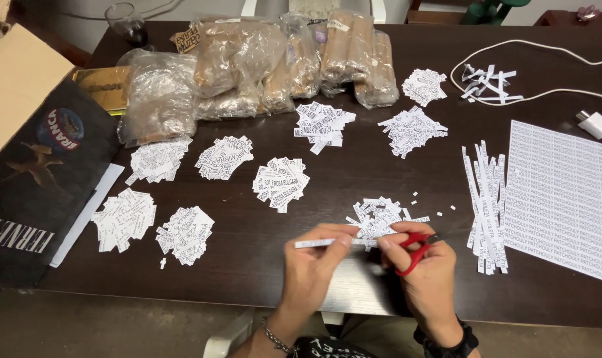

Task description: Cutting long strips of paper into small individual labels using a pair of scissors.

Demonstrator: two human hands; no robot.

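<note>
Both hands work low over the desk (248,219): the left hand (312,262) pinches a paper strip (327,242) in a narrow grip near its middle, and the right hand (423,265) holds red scissors (415,250) at the strip's right end. Such a strip looks very light, thin and floppy, so it probably tears easily and is best held close to the cut. Just behind lies a pile of cut labels (377,213).

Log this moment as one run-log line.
left hand: holds paper strip | right hand: holds red scissors at strip's end | behind: pile of cut labels | surface: dark table
</note>
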